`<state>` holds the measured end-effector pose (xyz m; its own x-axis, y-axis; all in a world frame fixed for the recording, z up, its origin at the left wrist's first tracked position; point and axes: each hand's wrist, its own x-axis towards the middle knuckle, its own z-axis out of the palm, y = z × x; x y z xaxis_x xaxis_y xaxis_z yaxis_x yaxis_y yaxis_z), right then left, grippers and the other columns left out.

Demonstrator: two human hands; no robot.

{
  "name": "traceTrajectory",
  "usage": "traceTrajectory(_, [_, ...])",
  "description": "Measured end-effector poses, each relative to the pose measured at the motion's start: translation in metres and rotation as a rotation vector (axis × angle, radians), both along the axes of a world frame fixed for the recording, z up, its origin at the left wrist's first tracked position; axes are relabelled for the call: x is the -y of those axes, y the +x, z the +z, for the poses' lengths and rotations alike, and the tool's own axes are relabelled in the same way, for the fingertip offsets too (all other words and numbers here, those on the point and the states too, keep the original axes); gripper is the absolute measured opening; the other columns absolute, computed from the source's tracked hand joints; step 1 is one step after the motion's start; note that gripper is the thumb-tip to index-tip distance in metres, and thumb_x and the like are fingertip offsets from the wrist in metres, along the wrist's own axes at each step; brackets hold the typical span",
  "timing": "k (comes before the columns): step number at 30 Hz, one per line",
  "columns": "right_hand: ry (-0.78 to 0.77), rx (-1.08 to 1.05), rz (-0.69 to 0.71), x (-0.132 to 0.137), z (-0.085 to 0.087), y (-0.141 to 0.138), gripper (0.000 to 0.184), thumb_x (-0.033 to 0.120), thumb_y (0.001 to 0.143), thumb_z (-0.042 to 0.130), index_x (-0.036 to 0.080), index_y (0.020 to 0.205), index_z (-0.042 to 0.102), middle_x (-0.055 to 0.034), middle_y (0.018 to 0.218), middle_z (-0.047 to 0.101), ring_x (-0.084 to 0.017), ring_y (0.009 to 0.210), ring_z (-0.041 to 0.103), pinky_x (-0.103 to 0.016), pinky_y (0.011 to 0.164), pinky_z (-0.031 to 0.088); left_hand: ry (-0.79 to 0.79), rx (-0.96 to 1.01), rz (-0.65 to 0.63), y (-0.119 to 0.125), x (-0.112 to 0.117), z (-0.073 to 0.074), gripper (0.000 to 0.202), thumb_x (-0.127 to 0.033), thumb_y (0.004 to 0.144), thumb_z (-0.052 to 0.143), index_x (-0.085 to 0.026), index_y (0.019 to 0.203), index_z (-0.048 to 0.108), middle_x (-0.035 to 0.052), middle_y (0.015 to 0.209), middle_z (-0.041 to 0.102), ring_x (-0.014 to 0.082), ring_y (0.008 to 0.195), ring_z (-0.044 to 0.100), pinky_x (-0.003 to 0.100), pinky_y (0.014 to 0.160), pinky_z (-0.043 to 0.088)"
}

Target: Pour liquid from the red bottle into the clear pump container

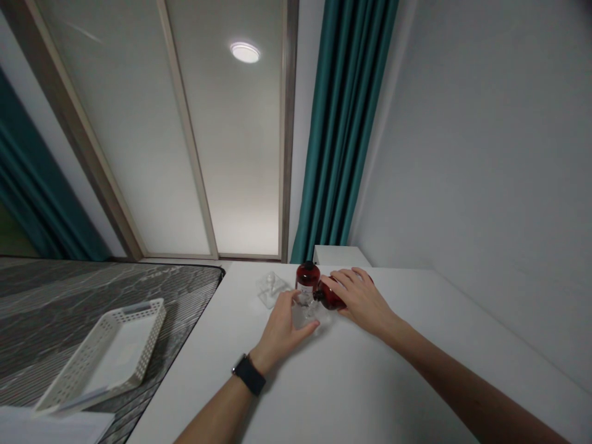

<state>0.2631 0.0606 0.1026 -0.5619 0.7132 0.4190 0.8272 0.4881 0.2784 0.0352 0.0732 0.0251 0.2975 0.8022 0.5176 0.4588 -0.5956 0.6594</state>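
Over here the white desk [361, 382] has a plain top. Near its far edge a dark-red bottle [308, 275] with a black top stands upright, a clear piece [272, 290] lying just to its left. Alongside, a grey patterned surface [192, 317] bears a white perforated basket [150, 348].

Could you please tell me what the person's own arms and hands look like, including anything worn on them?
The left hand and right hand wear no gloves, and no sleeve shows on either forearm. The left wrist carries a watch with a wide, dark band; the right wrist is bare. No markings are readable.
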Motion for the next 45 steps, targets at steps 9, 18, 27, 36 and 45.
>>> traceTrajectory(9, [0.007, 0.02, -0.007, -0.0014, 0.0029, -0.0012, 0.078, 0.018, 0.073, 0.085, 0.024, 0.141, 0.047, -0.0092, 0.129, 0.066, -0.031, 0.116, 0.058, -0.05, 0.104, 0.038, -0.016, 0.017, -0.013, -0.0001, -0.0001, 0.0014, 0.058, -0.031, 0.077, 0.076, -0.017, 0.126, 0.048, 0.0104, 0.116, 0.058, 0.0275, 0.105, 0.057, 0.046, 0.094, 0.05])
traceTrajectory(18, [0.026, 0.021, 0.002, -0.0028, 0.0023, -0.0006, 0.076, 0.018, 0.074, 0.083, 0.025, 0.141, 0.047, -0.0096, 0.128, 0.066, -0.03, 0.116, 0.058, -0.048, 0.103, 0.037, -0.008, 0.036, -0.009, -0.0003, 0.0009, 0.002, 0.057, -0.03, 0.077, 0.076, -0.018, 0.125, 0.048, 0.0099, 0.114, 0.058, 0.0278, 0.104, 0.058, 0.046, 0.093, 0.051])
traceTrajectory(27, [0.026, 0.021, 0.009, -0.0039, 0.0014, -0.0005, 0.078, 0.017, 0.073, 0.084, 0.024, 0.141, 0.046, -0.0092, 0.129, 0.066, -0.03, 0.117, 0.058, -0.049, 0.105, 0.035, -0.017, 0.03, -0.011, 0.0001, -0.0002, 0.0004, 0.06, -0.032, 0.076, 0.078, -0.018, 0.126, 0.047, 0.01, 0.114, 0.058, 0.0282, 0.104, 0.058, 0.046, 0.093, 0.051])
traceTrajectory(36, [0.032, 0.027, 0.009, -0.0037, 0.0013, 0.0005, 0.079, 0.018, 0.073, 0.084, 0.025, 0.141, 0.046, -0.0095, 0.129, 0.065, -0.031, 0.117, 0.057, -0.049, 0.106, 0.035, -0.028, 0.03, -0.013, 0.0001, -0.0001, -0.0005, 0.06, -0.032, 0.077, 0.077, -0.018, 0.127, 0.046, 0.0102, 0.116, 0.057, 0.0275, 0.105, 0.057, 0.046, 0.094, 0.05])
traceTrajectory(45, [0.043, 0.03, 0.009, -0.0023, 0.0041, -0.0011, 0.074, 0.014, 0.074, 0.08, 0.026, 0.14, 0.048, -0.0093, 0.127, 0.066, -0.03, 0.116, 0.059, -0.048, 0.105, 0.036, -0.015, 0.039, -0.009, -0.0002, -0.0008, -0.0013, 0.058, -0.032, 0.077, 0.076, -0.018, 0.125, 0.048, 0.0099, 0.114, 0.058, 0.0275, 0.104, 0.058, 0.046, 0.093, 0.05])
